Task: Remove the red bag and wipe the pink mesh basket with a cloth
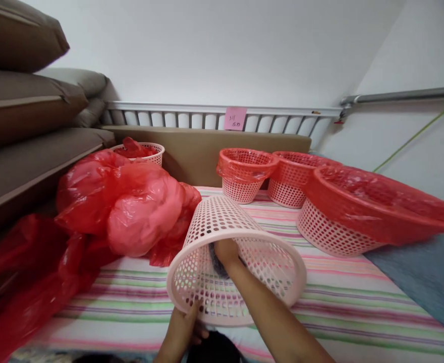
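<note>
A pale pink perforated basket [225,214] lies tilted on its side on the striped sheet [139,302], its open mouth facing me. My left hand [187,322] grips the lower left of its rim, thumb on the inner side. Inside the basket, my right hand [227,252] is closed on a dark grey cloth [218,264] pressed near the wall. The basket's rim and my own wrist hide part of the right fingers.
Red bags [142,201] are heaped at the left, before another basket [157,155]. Three bag-lined baskets [242,190] stand at the right. Brown cushions [21,101] are stacked far left. A pink note [235,118] hangs on the radiator [176,120].
</note>
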Action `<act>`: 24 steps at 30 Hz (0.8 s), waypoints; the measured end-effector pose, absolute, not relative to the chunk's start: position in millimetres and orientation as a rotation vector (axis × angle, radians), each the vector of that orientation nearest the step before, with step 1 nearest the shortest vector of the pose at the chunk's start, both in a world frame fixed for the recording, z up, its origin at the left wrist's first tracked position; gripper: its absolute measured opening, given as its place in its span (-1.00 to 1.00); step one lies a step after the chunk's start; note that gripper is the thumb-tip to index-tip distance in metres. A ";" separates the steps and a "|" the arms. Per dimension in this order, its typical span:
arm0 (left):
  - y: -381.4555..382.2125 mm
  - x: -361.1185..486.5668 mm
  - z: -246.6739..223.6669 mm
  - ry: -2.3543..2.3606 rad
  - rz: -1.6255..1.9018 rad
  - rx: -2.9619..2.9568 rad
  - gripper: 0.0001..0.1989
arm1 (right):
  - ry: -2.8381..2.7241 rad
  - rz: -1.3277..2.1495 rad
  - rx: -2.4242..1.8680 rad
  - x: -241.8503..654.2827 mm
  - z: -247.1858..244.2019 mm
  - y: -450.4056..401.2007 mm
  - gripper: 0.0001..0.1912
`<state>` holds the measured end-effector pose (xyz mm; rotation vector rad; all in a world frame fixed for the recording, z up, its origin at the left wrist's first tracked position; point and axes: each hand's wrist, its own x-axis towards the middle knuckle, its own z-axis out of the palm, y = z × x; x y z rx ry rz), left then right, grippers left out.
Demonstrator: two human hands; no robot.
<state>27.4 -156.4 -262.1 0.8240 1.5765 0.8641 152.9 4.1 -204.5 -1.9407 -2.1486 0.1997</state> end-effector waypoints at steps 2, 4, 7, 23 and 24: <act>-156.8 27.3 -261.5 1.577 0.871 0.827 -0.18 | -2.210 0.175 -2.002 155.4 -211.3 -21.1 -0.55; -157.4 27.0 -261.4 1.545 0.899 0.849 -0.17 | -2.298 0.130 -1.978 160.1 -219.5 -55.2 -0.58; -158.7 26.5 -261.6 1.494 0.947 0.869 -0.20 | -2.415 0.084 -1.855 171.0 -231.9 -111.0 -0.57; -161.8 20.3 -254.1 1.392 0.924 0.858 -0.18 | -2.272 0.110 -1.951 151.7 -227.3 -48.0 -0.60; -161.2 21.0 -256.0 1.411 0.912 0.864 -0.19 | -2.249 0.128 -1.971 149.3 -226.7 -34.8 -0.59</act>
